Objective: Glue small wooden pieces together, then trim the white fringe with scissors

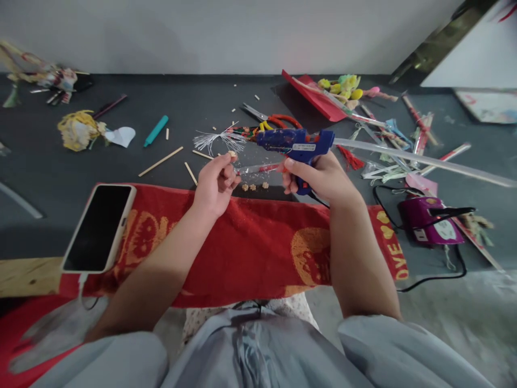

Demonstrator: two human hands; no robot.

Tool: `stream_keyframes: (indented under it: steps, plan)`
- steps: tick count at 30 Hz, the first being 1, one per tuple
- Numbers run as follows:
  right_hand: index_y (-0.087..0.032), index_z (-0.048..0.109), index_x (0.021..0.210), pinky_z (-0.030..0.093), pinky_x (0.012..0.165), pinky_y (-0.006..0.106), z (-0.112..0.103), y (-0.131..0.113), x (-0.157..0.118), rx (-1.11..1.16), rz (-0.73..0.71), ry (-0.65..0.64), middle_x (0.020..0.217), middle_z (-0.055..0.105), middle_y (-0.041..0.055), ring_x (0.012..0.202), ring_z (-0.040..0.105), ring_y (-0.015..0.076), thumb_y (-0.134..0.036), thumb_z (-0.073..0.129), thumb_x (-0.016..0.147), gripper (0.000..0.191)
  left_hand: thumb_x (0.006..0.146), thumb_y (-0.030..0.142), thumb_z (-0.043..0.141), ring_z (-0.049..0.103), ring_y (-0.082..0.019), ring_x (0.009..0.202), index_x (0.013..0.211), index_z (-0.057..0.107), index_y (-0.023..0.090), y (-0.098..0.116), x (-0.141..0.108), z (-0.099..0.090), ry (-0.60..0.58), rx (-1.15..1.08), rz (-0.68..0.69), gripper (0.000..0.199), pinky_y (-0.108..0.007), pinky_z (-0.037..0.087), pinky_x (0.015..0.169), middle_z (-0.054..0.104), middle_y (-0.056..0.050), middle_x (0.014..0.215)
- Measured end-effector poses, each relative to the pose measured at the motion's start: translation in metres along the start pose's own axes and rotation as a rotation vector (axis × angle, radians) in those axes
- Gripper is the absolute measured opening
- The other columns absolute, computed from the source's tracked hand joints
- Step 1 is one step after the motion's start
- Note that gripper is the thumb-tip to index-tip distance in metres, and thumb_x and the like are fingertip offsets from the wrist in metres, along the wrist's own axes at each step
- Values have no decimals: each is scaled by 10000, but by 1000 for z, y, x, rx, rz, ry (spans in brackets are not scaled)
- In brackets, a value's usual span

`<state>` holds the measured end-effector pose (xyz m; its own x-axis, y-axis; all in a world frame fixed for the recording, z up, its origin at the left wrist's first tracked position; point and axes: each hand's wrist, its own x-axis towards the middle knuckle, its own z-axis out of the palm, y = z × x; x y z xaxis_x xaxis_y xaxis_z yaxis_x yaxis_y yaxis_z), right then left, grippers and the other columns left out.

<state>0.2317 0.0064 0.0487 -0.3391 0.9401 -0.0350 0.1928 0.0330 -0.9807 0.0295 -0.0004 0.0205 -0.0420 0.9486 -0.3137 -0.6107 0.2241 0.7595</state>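
Observation:
A blue hot glue gun [283, 140] is gripped in my right hand [319, 175], its nozzle pointing left. A long translucent glue stick [420, 156] runs out of its back to the right. My left hand [218, 180] pinches a small beige flower-like piece [232, 154] between thumb and fingertips, a little left of and below the nozzle. Three similar beige pieces [252, 187] lie on the table below, by the towel's edge. A bundle of thin white wires [218, 141] lies behind my left hand. A clear strip with a red part [258, 168] lies between my hands.
A red towel [242, 253] covers the front edge, with a charging phone [100, 229] on its left end. Orange-handled scissors [278, 119], a teal pen-like tool [156, 131] and wooden sticks [160, 161] lie around. At right are a purple power box [432, 221], its black cable, and red paper [311, 97].

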Motion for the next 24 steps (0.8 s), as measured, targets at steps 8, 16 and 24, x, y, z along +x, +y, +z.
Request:
stream_keyframes:
  steps: [8,16,24]
  plan:
    - [-194,609,705,504,483,241,5,-3,-5,34,-21,-77,607,627,6,505,586,103,-619,663,768,433,833,237,624,311,-26,369,646,622,186,3,-4,2,-19,-6,-35,194,-188,382,454,350,88,462]
    - [-195,633,641,540,540,266,7,-1,-4,-29,-48,-87,606,665,26,548,622,125,-650,597,802,484,829,262,644,314,-26,374,656,627,191,3,-1,-1,-19,-1,-62,188,-181,383,450,356,83,468]
    - [-183,633,611,543,560,270,9,-2,-2,-42,-49,-92,594,666,34,540,618,125,-654,612,788,504,837,247,637,308,-19,374,653,636,176,3,-1,-2,-62,-57,-114,197,-179,381,456,349,88,468]
